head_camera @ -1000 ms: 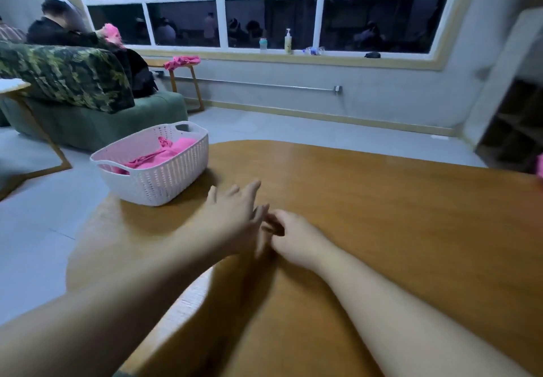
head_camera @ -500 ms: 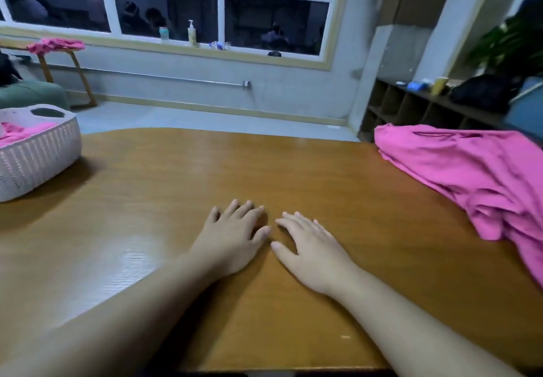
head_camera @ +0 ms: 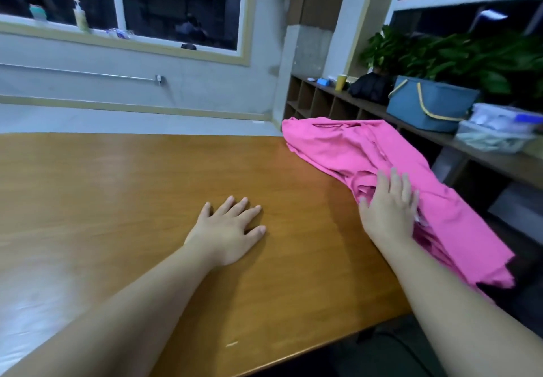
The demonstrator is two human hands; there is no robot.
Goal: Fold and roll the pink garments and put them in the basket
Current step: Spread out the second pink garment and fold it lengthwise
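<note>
A crumpled pink garment [head_camera: 367, 153] lies along the right edge of the wooden table [head_camera: 132, 185] and hangs partly over it. My right hand [head_camera: 388, 206] rests on the garment's near folds with fingers fairly straight and the thumb against the cloth. My left hand [head_camera: 227, 226] lies flat on the bare tabletop, fingers spread, well left of the garment. The basket is out of view.
A low wooden shelf [head_camera: 338, 103] runs along the right wall, carrying a blue basket [head_camera: 426, 103], a clear plastic box [head_camera: 496, 129], a yellow cup [head_camera: 340, 82] and plants [head_camera: 458, 53]. A window sill with bottles [head_camera: 79, 18] is at the back left.
The view has swung right, so the white basket has left the frame. My right hand moved from the tabletop onto the pink garment. My left hand stays flat on the table.
</note>
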